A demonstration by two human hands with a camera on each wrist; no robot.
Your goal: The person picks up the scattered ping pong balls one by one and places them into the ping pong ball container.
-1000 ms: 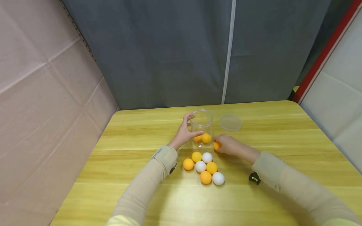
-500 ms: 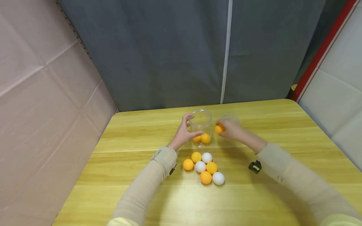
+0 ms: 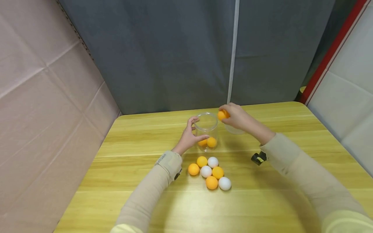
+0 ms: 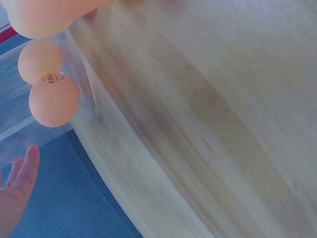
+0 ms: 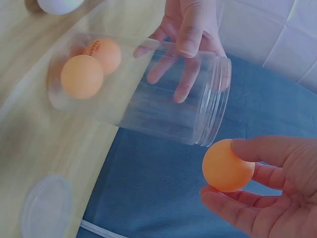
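The clear plastic jar (image 3: 206, 131) stands upright on the yellow wooden counter (image 3: 140, 136), mouth open, with 2 orange balls (image 3: 211, 142) resting at its bottom. The left hand (image 3: 190, 136) wraps its fingers and thumb around the jar's left wall, steadying it. The right hand (image 3: 237, 118) hovers just right of the jar's rim, pinching 1 orange ball (image 3: 222, 115) between thumb and fingertips; the right wrist view shows that ball (image 5: 228, 165) close beside the jar's threaded mouth (image 5: 213, 101).

In front of the jar, nearer the person, lies a cluster of 7 balls (image 3: 209, 171), 4 orange and 3 white. The jar's clear lid (image 3: 233, 129) lies flat to the right of the jar, partly hidden under the right hand.

The ball looks hollow, very light, smooth and hard, so it would likely bounce or roll if let slip; a gentle fingertip pinch across its middle suits it. The jar seems thin-walled and easy to tip, best held around its side.
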